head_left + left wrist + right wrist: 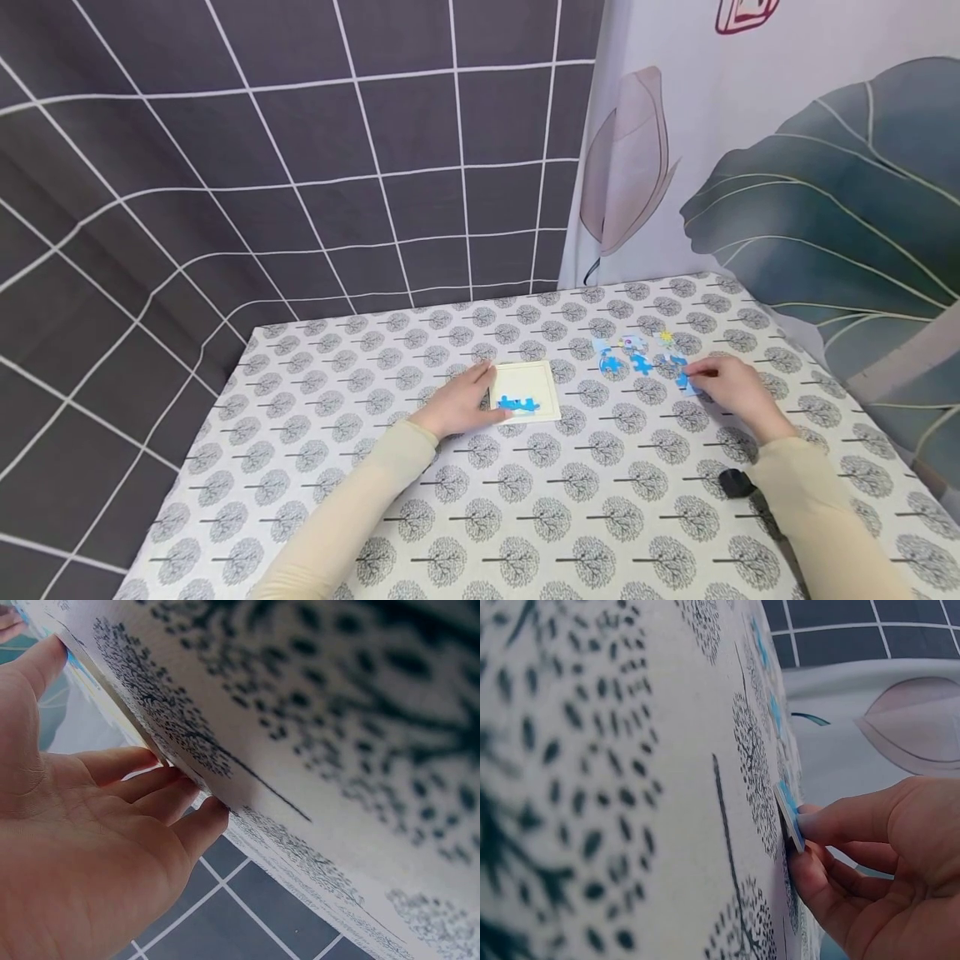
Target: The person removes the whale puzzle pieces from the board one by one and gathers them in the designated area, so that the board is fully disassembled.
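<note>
A cream puzzle tray point(522, 382) lies on the table, with blue jigsaw pieces point(517, 405) along its near side. My left hand point(459, 404) rests at the tray's left side, thumb by the near edge close to those pieces. Its fingers extend to the tray's edge in the left wrist view. Over to the right, my right hand point(727, 387) pinches a blue jigsaw piece point(790, 814) between thumb and fingertips, tilted up close to the cloth. Loose blue pieces point(641, 363) and a piece with a yellow sun point(666, 337) lie just beyond this hand.
A white tablecloth point(555, 517) with grey tree prints covers the table. Behind it hangs a dark curtain with a white grid point(420, 208), and at the right a pale curtain with large leaf prints point(840, 175). A black object point(735, 483) shows beside the right wrist.
</note>
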The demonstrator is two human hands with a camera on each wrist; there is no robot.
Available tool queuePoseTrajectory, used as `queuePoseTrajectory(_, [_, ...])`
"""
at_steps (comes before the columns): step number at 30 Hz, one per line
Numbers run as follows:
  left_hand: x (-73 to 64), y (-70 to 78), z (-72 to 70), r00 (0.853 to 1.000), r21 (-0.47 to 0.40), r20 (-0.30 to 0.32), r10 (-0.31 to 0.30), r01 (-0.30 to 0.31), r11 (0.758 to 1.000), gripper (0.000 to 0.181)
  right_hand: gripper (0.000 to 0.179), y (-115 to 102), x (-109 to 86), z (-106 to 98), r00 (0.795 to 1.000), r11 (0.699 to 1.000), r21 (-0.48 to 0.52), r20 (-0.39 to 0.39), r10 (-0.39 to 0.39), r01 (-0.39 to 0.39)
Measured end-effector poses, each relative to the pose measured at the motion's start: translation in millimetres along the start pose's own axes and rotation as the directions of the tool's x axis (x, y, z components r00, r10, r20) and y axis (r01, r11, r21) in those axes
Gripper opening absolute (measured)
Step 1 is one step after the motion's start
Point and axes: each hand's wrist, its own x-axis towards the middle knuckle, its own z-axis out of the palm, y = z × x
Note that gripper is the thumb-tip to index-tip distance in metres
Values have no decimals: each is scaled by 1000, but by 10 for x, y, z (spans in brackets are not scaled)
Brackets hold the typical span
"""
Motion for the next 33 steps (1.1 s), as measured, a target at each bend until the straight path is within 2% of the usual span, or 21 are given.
queuePoseTrajectory(18, [-21,16,-9,1000,-7,2,-5,5,1000,95,30,-52,-19,30,999,999,5,-7,49,-49])
queuePoseTrajectory(23, [-29,19,-15,1000,-11,2,-8,8,1000,94,28,-45,-20,34,999,999,-7,-17,40,-40])
queuePoseTrajectory(33, [-40,14,-19,1000,-17,-4,0,0,1000,94,27,-34,-41,52,998,998,30,-27,58,-57])
